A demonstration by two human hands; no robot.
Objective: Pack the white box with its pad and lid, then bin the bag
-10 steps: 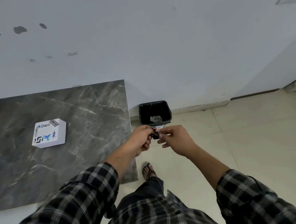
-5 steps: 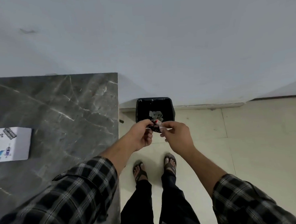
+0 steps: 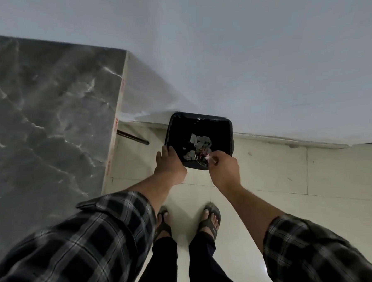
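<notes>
Now apart, our left hand [image 3: 169, 166] rests open by the bin [image 3: 230, 136], right hand [image 3: 224, 168] pinching the crumpled bag [image 3: 207, 157] above it.

text: none legible | table edge [image 3: 116, 123]: red marks, too blurred to read

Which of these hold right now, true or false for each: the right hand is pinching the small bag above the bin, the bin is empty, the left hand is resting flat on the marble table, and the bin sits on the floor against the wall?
1. The right hand pinches the small bag above the bin. True.
2. The bin is empty. False: crumpled scraps already lie inside.
3. The left hand rests flat on the marble table. False: it is at the bin's near rim.
4. The bin sits on the floor against the wall. True.
</notes>
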